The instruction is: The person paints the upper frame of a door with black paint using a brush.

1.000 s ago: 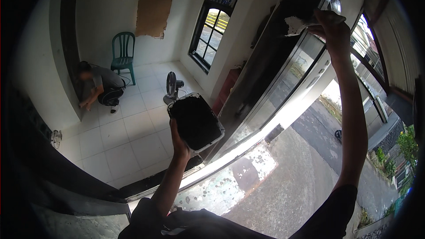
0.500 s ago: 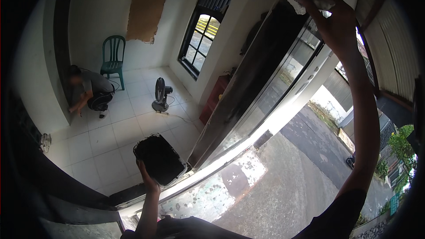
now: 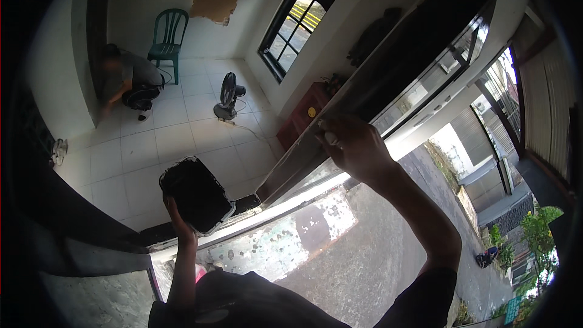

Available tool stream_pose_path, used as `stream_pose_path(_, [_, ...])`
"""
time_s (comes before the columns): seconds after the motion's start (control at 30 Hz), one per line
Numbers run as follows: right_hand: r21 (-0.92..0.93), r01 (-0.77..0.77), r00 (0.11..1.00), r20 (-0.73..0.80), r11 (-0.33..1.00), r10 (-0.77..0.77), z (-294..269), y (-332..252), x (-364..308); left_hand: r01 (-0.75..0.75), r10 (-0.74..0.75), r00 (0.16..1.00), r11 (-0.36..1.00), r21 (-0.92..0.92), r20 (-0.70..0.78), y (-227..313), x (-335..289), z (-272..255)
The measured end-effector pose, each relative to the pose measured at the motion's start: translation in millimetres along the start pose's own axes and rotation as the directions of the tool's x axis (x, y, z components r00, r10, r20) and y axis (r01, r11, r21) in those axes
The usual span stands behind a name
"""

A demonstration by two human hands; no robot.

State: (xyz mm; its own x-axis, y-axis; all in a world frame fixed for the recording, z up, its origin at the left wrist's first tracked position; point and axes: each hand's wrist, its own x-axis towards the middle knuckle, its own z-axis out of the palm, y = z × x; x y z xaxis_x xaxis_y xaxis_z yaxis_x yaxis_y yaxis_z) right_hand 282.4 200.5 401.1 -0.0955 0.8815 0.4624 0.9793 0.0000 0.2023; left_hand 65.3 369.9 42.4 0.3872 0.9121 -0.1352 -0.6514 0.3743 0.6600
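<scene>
My left hand [image 3: 181, 222] grips a rectangular tub [image 3: 197, 194] by its near left side; its inside looks black and its rim is streaked white. In front of me, my right hand [image 3: 357, 149] is closed around a crumpled white wad [image 3: 331, 138], mostly hidden by the fingers; whether it is cloth or sponge I cannot tell. The fingertips are at the lower part of a long dark board [image 3: 388, 85] beside a glass pane [image 3: 419, 94]. Whether they touch the board is unclear.
Inside the tiled room, a person [image 3: 136, 79] crouches at the left wall. A green plastic chair [image 3: 167, 42], a black fan [image 3: 228, 96] with its cord, and a red cabinet [image 3: 303, 115] stand beyond the tub. Outside, right, lies a concrete drive [image 3: 370, 249].
My right hand has come down from the top of the dark board to its lower part, still holding the white wad. The tub has shifted slightly left and up in view as my head moved.
</scene>
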Motion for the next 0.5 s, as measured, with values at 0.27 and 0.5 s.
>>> stream_pose_path(0.27, [-0.218,-0.24,0.957,-0.217,0.946,0.193,-115,46,67,0.005,-0.004,1.0,0.999,-0.04,0.005,1,4,-4])
stream_pose_path(0.5, [-0.626,-0.116,0.924,-0.353,0.771,-0.148,-167,27,83,-0.036,0.036,0.999,0.997,-0.072,-0.007,6,6,7])
